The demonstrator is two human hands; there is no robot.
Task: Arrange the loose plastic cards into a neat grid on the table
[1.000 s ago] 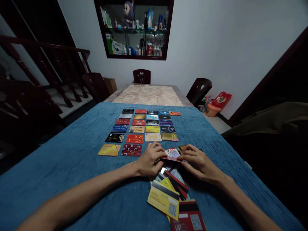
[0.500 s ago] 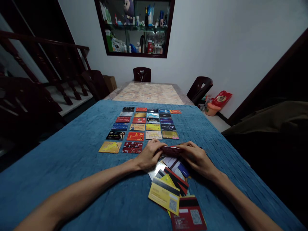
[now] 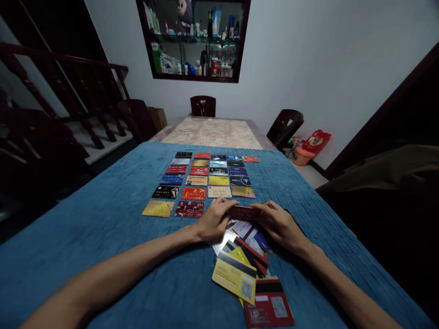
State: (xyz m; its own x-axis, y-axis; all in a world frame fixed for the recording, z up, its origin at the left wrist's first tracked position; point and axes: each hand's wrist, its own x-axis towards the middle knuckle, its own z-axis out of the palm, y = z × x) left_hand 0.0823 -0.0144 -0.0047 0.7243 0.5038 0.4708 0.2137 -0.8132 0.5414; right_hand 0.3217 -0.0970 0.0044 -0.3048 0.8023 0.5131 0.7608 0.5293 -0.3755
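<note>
Over a loose card pile on the blue-clothed desk | left hand and right hand pinch a dark red card by its ends, grip narrow; card rows lie beyond | light, even edge pressure should steady it

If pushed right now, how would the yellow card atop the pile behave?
The yellow card looks flat and straight-edged, so it is probably stiff. Being thin, it is likely light. Lying across other cards, it may slide easily.

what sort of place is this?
Probably a home dining room: dark wooden chairs with pierced backs around a pale patterned table, part covered by blue cloth; a dark-framed wall cabinet with glass shelves.
</note>
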